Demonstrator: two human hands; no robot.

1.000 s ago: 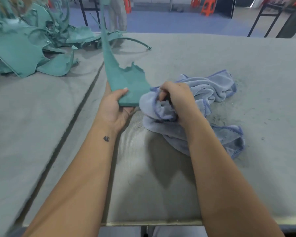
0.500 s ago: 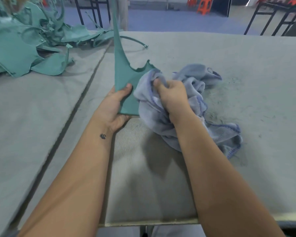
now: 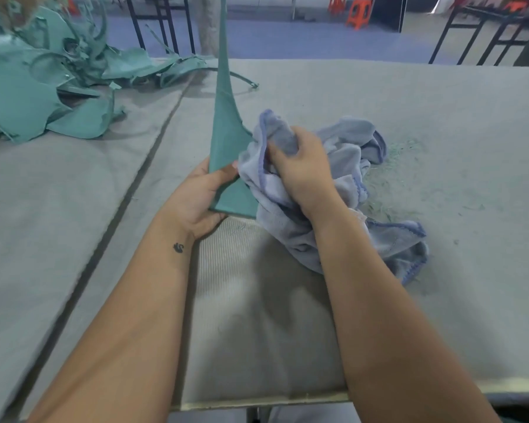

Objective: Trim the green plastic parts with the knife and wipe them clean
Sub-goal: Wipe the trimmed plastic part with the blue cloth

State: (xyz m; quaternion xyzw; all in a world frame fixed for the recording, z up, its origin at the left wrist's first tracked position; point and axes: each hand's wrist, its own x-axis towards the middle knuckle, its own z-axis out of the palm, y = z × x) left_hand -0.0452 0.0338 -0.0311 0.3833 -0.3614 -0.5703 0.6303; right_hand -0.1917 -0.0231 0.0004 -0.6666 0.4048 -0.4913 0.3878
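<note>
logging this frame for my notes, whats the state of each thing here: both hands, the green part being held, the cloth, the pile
left hand: grips the lower end of the tall green plastic part
tall green plastic part: held upright, tapering upward
right hand: grips the bunched blue cloth, pressed to the part's right side
bunched blue cloth: crumpled, partly resting on the grey table
pile of green plastic parts: heaped at far left, untouched

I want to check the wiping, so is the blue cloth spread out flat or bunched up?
Bunched up. The right hand grips the blue cloth in a crumpled wad against the green plastic part; the rest lies rumpled on the table.
</note>
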